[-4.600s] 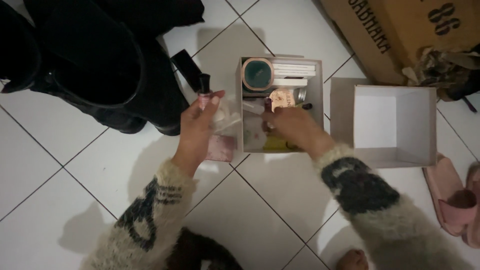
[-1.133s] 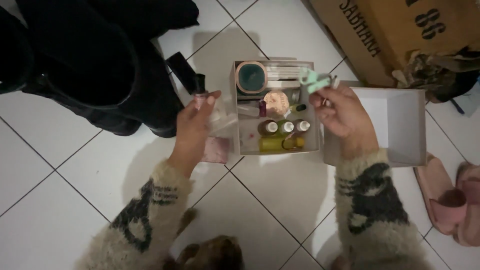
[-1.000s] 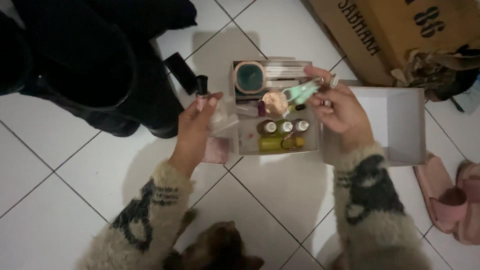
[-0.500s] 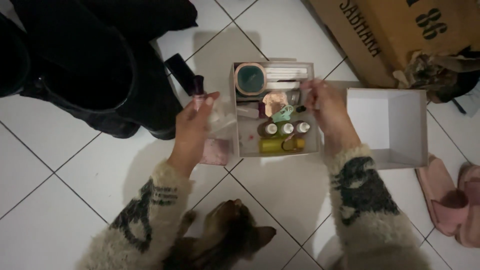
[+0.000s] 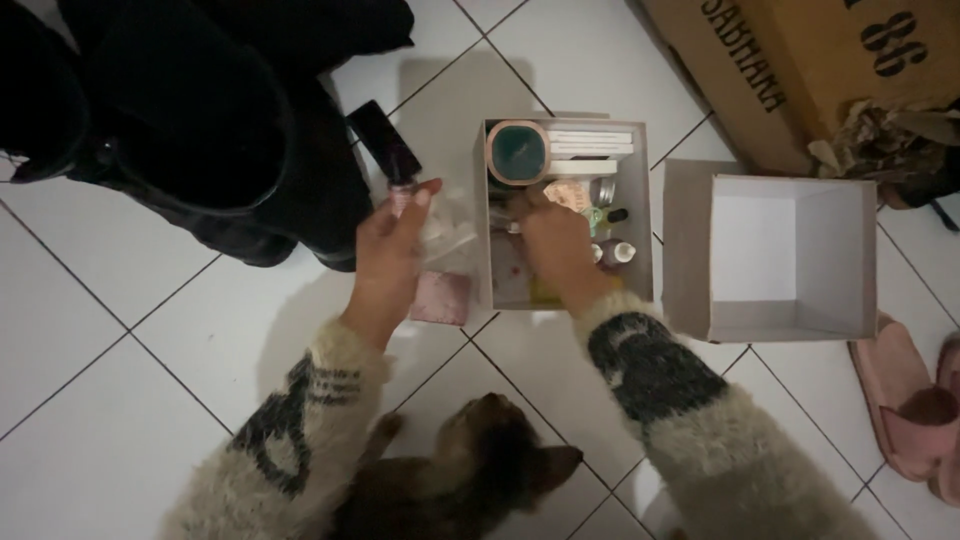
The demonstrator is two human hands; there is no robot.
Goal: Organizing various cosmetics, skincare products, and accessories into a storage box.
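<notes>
The floor (image 5: 120, 350) is laid with large white glossy tiles, their dark grout lines running diagonally across the view. The light is dim and cool, and soft shadows fall on the tiles. Black boots (image 5: 190, 130) stand at the upper left. A brown cardboard carton (image 5: 800, 60) fills the upper right corner. Pink slippers (image 5: 915, 410) lie at the right edge. A dark-furred cat (image 5: 470, 480) sits at the bottom.

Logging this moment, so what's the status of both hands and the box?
Left hand grips a small dark-capped bottle beside the box. Right hand down inside the grey box among small bottles; grasp hidden. Cat close below, clear of the hands.
</notes>
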